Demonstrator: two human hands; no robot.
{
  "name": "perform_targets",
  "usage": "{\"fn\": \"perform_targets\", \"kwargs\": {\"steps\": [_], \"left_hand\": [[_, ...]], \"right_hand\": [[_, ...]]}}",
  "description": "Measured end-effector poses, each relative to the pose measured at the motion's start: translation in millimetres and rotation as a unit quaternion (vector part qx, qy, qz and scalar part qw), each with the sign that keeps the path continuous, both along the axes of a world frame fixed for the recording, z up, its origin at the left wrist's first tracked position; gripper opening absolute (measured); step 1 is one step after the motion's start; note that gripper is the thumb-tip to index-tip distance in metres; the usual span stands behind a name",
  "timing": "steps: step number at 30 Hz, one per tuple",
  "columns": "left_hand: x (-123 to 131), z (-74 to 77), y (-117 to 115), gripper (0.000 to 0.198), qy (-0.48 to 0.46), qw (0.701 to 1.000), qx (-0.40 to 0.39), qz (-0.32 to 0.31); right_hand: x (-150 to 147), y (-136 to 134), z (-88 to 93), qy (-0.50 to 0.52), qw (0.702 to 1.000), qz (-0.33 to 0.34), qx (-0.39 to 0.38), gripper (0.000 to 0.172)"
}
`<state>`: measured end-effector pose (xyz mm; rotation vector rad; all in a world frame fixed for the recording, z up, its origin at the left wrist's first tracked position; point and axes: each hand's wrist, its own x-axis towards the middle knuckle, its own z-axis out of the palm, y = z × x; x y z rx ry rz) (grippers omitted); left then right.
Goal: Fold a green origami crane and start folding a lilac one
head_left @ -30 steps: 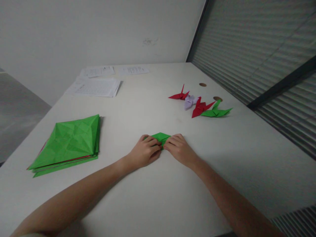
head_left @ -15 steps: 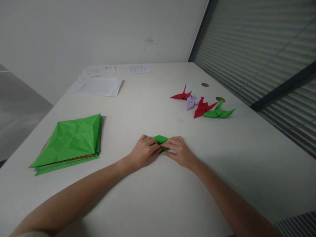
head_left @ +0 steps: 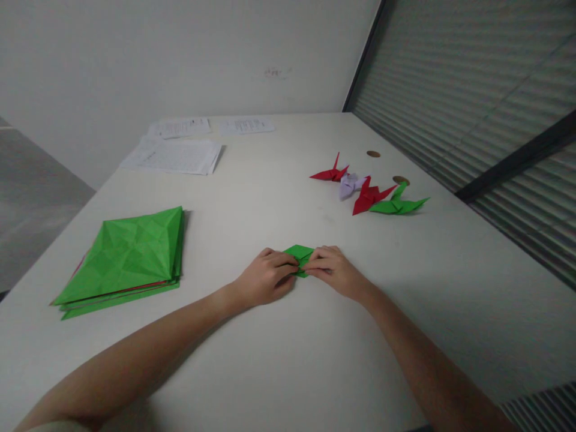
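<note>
Both hands have edged together on the surface [head_left: 288,360] since the earlier frame, baring more of the green fold [head_left: 300,257]. The left hand [head_left: 265,277] and right hand [head_left: 335,273] pinch it flat at mid-surface, between the paper stack [head_left: 126,258] and finished cranes [head_left: 369,195]. Folding looks partway: small, not yet crane-shaped, its corner pointing away, long axis seemingly left-right.

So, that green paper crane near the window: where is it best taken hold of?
Probably pinch the upright point that sticks up from the green paper crane, coming from above and from the window side. Its wings lie spread low on the table, leaving little to get under, and the red paper crane crowds its other side.
</note>
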<state>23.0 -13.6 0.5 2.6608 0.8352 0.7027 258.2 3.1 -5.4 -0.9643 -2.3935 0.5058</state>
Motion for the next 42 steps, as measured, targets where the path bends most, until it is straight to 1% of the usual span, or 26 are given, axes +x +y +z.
{"fn": "perform_targets", "kwargs": {"steps": [5, 9, 11, 16, 19, 22, 25, 28, 33, 37, 42], "left_hand": [[-0.2, 4.3, -0.8, 0.024, 0.016, 1.0, -0.003, 0.001], [0.5, 7.1, -3.0, 0.021, 0.047, 0.999, 0.012, 0.002], [0.7, 6.7, -4.5, 0.021, 0.042, 0.999, 0.021, 0.005], [0.2, 6.3, -5.9, 0.029, -0.014, 0.999, 0.032, 0.031], [0.0, 6.1, -4.7, 0.027, 0.011, 1.0, 0.019, 0.005], [0.1, 4.7, -3.7, 0.023, 0.034, 0.999, 0.007, -0.02], [0.0, 3.0, -2.9, 0.02, 0.026, 1.0, -0.002, -0.015], [-0.6, 1.3, -1.1, 0.018, 0.003, 1.0, -0.017, -0.008], [-1.9, -0.1, 2.9, 0.017, -0.026, 0.999, -0.026, -0.013], [-1.5, 1.3, 3.0, 0.018, -0.02, 0.999, -0.018, -0.017], [-0.4, 2.3, 2.2, 0.017, -0.019, 0.999, -0.034, -0.006]], "right_hand": [[-1.8, -0.9, -0.7, -0.019, 0.999, -0.02, -0.021, 0.018], [-4.4, -3.1, -0.5, -0.032, 0.998, -0.042, -0.023, 0.02], [-4.0, -3.4, -0.2, -0.032, 0.998, -0.048, -0.028, 0.02], [-0.4, -1.9, 1.6, -0.033, 0.998, -0.027, -0.044, 0.02], [-1.1, -2.4, 2.9, -0.04, 0.998, -0.028, -0.049, 0.019], [-3.9, -4.6, 2.9, -0.043, 0.996, -0.062, -0.048, 0.015], [-5.8, -6.2, 1.6, -0.05, 0.991, -0.12, -0.034, 0.012], [-6.9, -6.5, 1.1, -0.068, 0.984, -0.16, -0.035, 0.013], [-12.0, -8.6, 2.8, -0.094, 0.971, -0.206, -0.071, 0.013], [-14.7, -11.9, 1.6, -0.093, 0.964, -0.246, -0.044, 0.013], [-13.1, -12.0, -2.4, -0.087, 0.96, -0.265, -0.02, 0.015]]}}
